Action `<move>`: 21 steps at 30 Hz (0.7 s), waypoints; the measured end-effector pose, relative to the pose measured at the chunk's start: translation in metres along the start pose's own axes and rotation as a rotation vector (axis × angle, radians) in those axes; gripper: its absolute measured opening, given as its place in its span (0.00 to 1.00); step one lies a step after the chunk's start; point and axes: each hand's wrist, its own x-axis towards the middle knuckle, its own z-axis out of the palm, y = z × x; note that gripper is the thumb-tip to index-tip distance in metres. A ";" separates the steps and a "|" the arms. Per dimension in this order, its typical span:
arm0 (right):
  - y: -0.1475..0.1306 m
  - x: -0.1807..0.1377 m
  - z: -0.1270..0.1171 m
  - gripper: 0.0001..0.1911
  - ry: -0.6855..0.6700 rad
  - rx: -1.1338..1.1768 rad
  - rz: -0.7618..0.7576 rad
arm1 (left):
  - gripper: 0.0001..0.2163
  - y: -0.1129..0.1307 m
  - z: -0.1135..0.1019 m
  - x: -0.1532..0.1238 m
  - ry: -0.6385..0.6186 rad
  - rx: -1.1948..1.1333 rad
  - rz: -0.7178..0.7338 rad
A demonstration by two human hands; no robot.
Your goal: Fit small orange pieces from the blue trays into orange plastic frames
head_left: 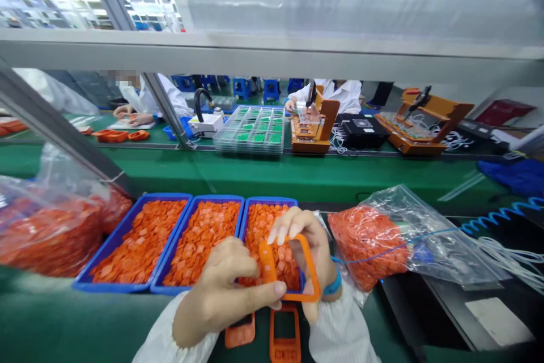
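Green bench point(46, 317), three blue trays point(113, 286), both hands point(225, 289) on one orange frame point(267, 261)

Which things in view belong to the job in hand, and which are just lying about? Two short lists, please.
Likely part of the job:
orange frame, in right hand, left hand at it
second orange frame, lying below
small orange parts in blue trays

Apparently just lying about:
blue coiled cord
white cables
pale sheet, lower right

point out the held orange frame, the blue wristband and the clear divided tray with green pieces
Orange frame point(267, 261): head view, on its wide end bar
Blue wristband point(334, 285): head view, on its outer surface
Clear divided tray point(250, 148): head view, front wall
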 end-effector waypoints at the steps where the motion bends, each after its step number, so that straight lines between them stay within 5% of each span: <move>1: -0.001 -0.001 0.001 0.49 -0.077 0.049 0.046 | 0.11 0.001 -0.005 -0.006 -0.011 0.071 0.076; 3: 0.000 -0.003 0.003 0.51 -0.199 0.134 0.124 | 0.14 0.009 -0.014 -0.022 -0.052 0.188 0.182; 8: 0.007 -0.006 0.007 0.54 -0.411 0.204 0.279 | 0.20 0.049 -0.034 -0.058 -0.147 0.262 -0.121; 10: 0.008 -0.004 0.007 0.58 -0.458 0.157 0.315 | 0.15 0.059 -0.037 -0.065 -0.203 0.201 -0.093; 13: 0.002 0.000 0.002 0.58 -0.267 0.139 0.267 | 0.08 0.064 -0.031 -0.069 -0.368 0.071 0.026; 15: -0.005 0.003 -0.004 0.50 -0.090 0.137 0.211 | 0.02 0.065 -0.021 -0.076 -0.462 0.006 0.010; 21: -0.024 0.011 -0.019 0.29 0.170 0.073 0.108 | 0.08 0.059 0.003 -0.123 -0.434 0.041 -0.216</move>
